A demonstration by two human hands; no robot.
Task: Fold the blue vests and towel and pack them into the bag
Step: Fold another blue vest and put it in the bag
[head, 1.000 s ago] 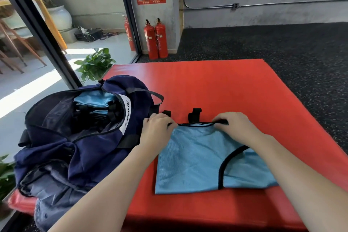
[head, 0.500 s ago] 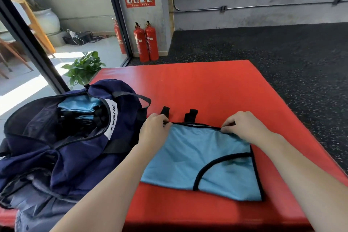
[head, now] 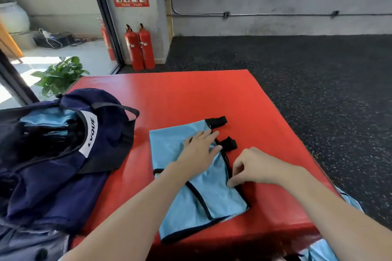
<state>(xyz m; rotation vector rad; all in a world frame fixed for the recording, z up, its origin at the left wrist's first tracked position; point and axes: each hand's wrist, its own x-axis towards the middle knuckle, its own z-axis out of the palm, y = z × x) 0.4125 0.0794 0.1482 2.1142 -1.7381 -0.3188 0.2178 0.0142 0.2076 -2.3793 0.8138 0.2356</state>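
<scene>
head view: blue vest (head: pixel 176 144) now lies turned lengthwise on red mat (head: pixel 191 95), folded narrower vs 0.5 s ago. left hand (head: pixel 199 151) has moved onto it, fingers spread flat, pressing. right hand (head: pixel 252 167) has shifted to the vest's right edge, fingertips pinching the black trim. navy bag (head: pixel 63 154) sits open at left w/ blue fabric inside.

Light-blue vest (head: pixel 169 144) — black trim; navy bag (head: pixel 53 176)
</scene>
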